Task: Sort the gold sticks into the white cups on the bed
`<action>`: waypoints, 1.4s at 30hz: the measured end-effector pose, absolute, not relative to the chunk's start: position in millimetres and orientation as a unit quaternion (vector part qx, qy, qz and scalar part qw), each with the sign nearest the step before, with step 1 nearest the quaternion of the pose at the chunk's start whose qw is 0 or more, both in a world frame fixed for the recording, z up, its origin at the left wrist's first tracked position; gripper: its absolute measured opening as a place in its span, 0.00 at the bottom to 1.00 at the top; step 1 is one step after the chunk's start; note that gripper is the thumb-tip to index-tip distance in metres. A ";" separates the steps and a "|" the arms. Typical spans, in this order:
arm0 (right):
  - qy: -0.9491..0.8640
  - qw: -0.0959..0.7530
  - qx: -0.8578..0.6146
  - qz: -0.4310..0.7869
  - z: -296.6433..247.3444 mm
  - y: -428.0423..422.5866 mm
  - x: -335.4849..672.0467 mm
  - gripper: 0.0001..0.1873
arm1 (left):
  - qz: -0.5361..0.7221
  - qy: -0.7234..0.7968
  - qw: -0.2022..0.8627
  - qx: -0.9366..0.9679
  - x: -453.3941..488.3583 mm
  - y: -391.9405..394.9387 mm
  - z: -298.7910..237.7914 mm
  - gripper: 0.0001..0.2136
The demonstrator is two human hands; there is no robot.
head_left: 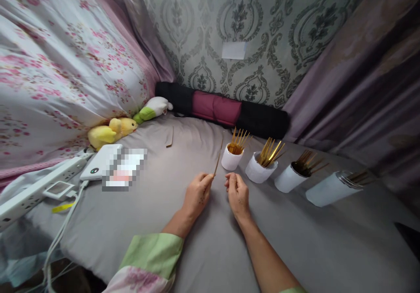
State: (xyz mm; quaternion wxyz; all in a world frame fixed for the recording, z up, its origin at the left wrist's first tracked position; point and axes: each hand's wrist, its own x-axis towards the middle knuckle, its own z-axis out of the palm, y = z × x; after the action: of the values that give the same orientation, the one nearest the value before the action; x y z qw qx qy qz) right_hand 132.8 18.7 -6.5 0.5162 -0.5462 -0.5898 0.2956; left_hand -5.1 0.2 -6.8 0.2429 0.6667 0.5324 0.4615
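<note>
Our left hand (197, 193) pinches one thin stick (218, 159) between thumb and fingertips, just left of the first white cup (230, 162). Our right hand (237, 193) rests just before that cup, fingers curled closed and empty.

Left hand (197, 192) pinches a thin stick (217, 164) near four white cups (259, 171).

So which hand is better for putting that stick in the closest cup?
Probably the left hand: it pinches the stick, which points toward the closest cup. The right hand sits beside it with nothing visible in its curled fingers.
</note>
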 end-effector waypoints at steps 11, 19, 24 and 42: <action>-0.608 0.530 -0.515 0.290 1.6 11.0 129.8 0.19 | 0.405 0.546 0.175 0.713 -4.6 -0.5 -7.6 0.17; -0.590 0.549 -0.504 0.310 5.1 8.3 127.5 0.20 | 0.323 0.562 0.088 0.756 -2.8 -1.3 -4.3 0.17; -0.594 0.547 -0.500 0.312 4.8 7.1 127.6 0.19 | 0.301 0.559 0.064 0.770 -1.9 -2.9 -3.6 0.16; -0.568 0.544 -0.503 0.359 0.6 11.2 125.1 0.16 | 0.237 0.576 0.004 0.783 -2.5 -3.3 -2.9 0.15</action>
State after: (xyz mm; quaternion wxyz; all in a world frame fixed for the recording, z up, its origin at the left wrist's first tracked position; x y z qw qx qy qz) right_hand 125.1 11.2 0.6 0.5440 -0.5026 -0.5677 0.3594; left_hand -2.5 -3.3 -2.9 0.0036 0.7827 0.5756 0.2370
